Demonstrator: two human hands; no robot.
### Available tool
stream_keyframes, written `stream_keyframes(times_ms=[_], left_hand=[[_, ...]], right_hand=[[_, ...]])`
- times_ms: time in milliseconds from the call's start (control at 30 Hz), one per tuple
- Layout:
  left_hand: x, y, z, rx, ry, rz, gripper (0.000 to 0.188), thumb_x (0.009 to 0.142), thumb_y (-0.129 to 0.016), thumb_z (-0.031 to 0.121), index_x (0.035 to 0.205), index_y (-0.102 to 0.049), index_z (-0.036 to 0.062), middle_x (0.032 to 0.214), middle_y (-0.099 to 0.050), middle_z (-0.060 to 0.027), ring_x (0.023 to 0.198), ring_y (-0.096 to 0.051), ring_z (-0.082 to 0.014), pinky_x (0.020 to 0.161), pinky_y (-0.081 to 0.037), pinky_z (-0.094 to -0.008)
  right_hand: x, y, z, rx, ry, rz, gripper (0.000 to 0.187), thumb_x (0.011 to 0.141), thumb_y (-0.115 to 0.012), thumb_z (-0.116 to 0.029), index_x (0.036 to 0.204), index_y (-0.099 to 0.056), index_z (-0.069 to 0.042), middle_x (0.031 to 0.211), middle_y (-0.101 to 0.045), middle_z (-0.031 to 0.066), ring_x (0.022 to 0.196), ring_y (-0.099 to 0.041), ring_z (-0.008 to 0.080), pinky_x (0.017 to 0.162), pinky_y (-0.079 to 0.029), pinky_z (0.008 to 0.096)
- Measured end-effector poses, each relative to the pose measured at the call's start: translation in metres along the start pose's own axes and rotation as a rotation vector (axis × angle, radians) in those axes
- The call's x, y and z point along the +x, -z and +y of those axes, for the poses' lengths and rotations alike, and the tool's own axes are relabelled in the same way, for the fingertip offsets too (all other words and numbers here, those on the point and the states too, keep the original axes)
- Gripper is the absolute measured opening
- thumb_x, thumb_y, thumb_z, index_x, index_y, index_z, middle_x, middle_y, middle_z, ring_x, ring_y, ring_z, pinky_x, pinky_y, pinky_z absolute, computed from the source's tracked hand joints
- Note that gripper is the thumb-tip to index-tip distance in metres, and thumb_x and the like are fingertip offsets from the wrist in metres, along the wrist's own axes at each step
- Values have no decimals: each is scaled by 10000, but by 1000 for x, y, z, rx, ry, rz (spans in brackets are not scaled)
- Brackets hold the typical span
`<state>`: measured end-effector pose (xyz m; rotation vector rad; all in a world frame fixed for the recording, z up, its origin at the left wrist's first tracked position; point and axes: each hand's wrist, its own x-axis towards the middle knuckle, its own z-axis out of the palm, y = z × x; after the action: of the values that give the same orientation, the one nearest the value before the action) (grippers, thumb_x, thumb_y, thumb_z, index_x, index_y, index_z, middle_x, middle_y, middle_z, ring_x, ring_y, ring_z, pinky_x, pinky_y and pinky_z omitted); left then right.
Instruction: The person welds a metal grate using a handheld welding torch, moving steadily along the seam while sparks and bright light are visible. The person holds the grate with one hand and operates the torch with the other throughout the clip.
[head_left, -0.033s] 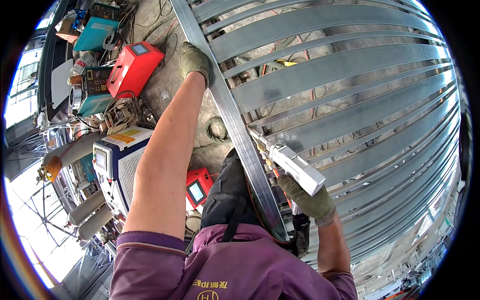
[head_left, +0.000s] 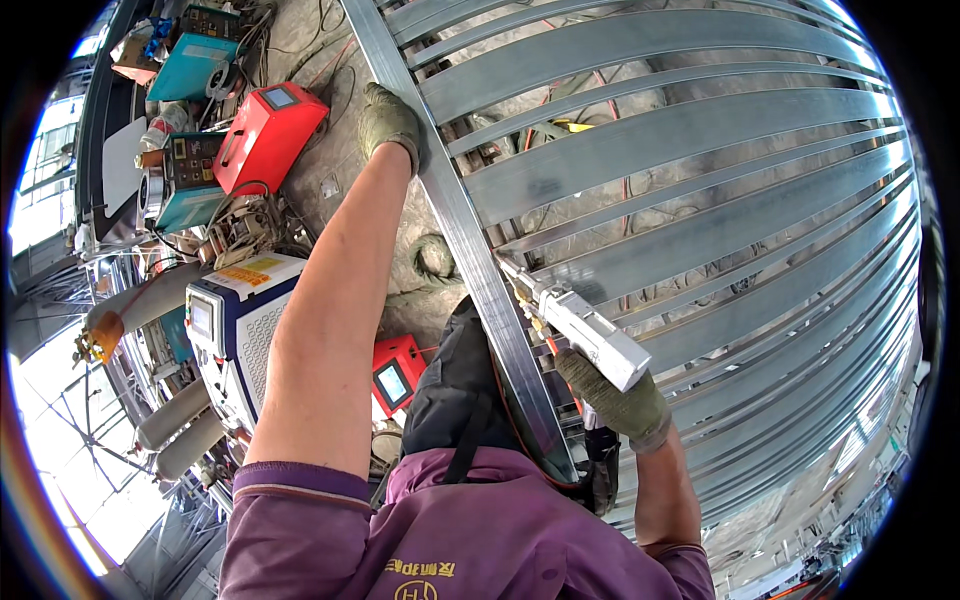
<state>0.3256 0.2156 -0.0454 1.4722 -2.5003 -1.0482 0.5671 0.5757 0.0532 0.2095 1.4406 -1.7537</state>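
While a red machine point(head_left: 268, 135) sits upper left, the gloved left hand point(head_left: 388, 122) grips the long steel rail point(head_left: 470, 250) at upper centre, fingers wrapped over its edge. Right of centre, the gloved right hand point(head_left: 615, 405) clenches a white welding gun point(head_left: 585, 335), nozzle touching the rail.

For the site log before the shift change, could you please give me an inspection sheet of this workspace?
Surface: grey metal frame of parallel slats over a concrete floor.
Job's things: white handheld tool, tip at the long upright bar.
Clutter: red machine, teal boxes, white unit, grey cylinders.
Grippers: left hand, gloved, grips the bar; right hand, gloved, holds the tool.
Cables: red and dark leads beneath the slats.
Surroundings: scaffolding at left.
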Motion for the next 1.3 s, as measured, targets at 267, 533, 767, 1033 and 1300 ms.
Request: stream_keyframes(times_ms=[267, 533, 767, 1033, 1300], left_hand=[[-4, 2, 5, 26, 72, -7, 871, 1082, -228, 637, 1325, -664, -77, 1369, -657, -290, 1353, -590, -396, 1143, -434, -449], [-9, 1, 8, -14, 90, 9, 881, 1081, -239, 633, 1315, -662, -104, 1369, -661, -285, 1372, -578, -394, 1153, -423, -448], [1, -3, 0, 44, 85, -10, 873, 1091, -165, 611, 1328, -672, -58, 1385, -652, -276, 1337, -601, -400, 1135, -444, -470], [-2, -4, 2, -13, 105, -15, 851, 1090, -188, 616, 1365, -654, -41, 1408, -645, -261, 1353, -593, -388, 1144, -436, -461], [-11, 3, 8, -68, 103, -38, 807, 1097, -240, 594, 1374, -643, -48, 1406, -653, -248, 1366, -587, -372, 1138, -440, -427]], right_hand=[[-1, -3, 2, -34, 64, 12, 426, 974, -768, -76, 1375, -644, -4, 1234, -737, 81, 1110, -700, 139, 932, -571, 293], [0, -2, 9, -91, 131, 15, 417, 962, -779, -75, 1354, -659, 0, 1204, -749, 81, 1091, -710, 134, 904, -577, 286], [-2, -5, 3, -105, 75, 49, 404, 952, -796, -102, 1325, -682, 1, 1168, -763, 87, 1047, -728, 132, 862, -590, 289], [-4, -6, 0, -141, 90, 62, 395, 957, -790, -104, 1321, -683, 3, 1159, -763, 91, 1033, -732, 140, 852, -590, 289], [-6, -5, 7, -176, 201, 55, 392, 948, -793, -85, 1314, -685, 6, 1148, -766, 89, 1034, -735, 138, 846, -595, 287]])
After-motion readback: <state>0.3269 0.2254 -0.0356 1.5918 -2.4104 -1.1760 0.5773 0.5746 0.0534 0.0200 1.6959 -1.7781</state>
